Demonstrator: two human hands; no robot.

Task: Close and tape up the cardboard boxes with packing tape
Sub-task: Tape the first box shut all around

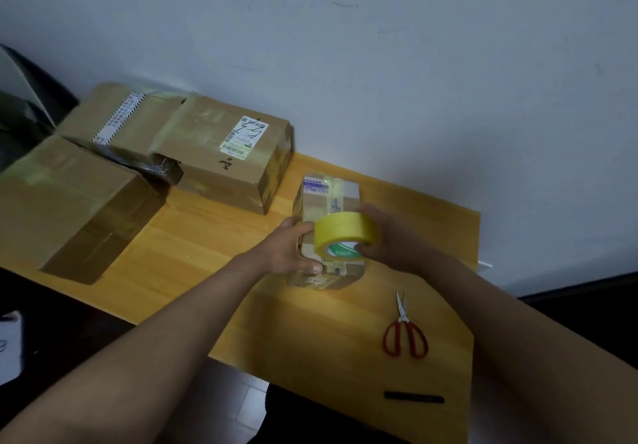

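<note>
Both forearms reach forward over the wooden table [207, 271]. The left hand [286, 250] grips the small box's [331, 202] near-left side, fingers curled around it. The right hand [386, 236] pinches the yellow tape roll [345, 233] on the box's top. Red scissors [404, 333] lie right; bigger boxes [224, 153] crowd the far left.

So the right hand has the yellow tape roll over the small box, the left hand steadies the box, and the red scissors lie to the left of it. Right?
Not quite. The head view shows the red scissors lying on the table to the right of the small box, nearer the person. The rest holds: right hand holds the yellow tape roll, left hand steadies the box.
</note>
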